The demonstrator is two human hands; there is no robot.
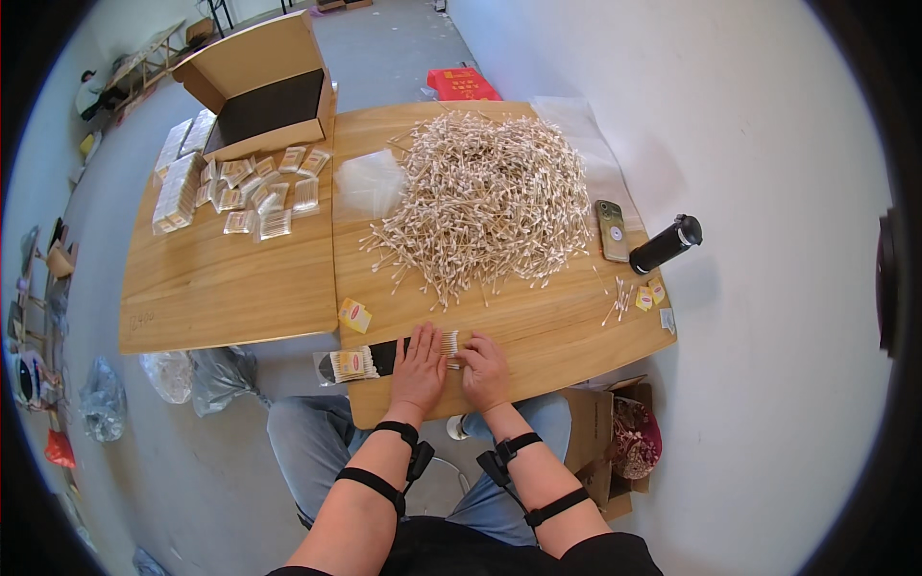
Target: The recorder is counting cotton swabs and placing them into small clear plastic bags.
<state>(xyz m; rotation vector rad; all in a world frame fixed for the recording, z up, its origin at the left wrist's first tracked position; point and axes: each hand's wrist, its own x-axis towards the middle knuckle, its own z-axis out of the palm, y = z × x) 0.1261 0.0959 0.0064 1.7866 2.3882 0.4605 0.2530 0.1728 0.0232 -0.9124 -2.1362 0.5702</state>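
My left hand [420, 369] lies flat near the table's front edge, its fingers stretched over a black strip [383, 357] and the ends of some cotton swabs. A short row of swabs [449, 343] shows between my two hands. My right hand [484, 371] is curled, thumb and fingertips against the right side of that row; its palm side is hidden. Left of my left hand, a clear bag of swabs with a yellow label [349, 364] overhangs the table edge. Just above it are yellow-and-white cards [354, 316].
A large heap of cotton swabs [490, 206] covers the table's middle. To its right are a phone [612, 230], a black bottle [666, 245] and small yellow packets [651, 294]. At left lie filled swab packs [274, 198], stacked packs [177, 195] and an open cardboard box [257, 91].
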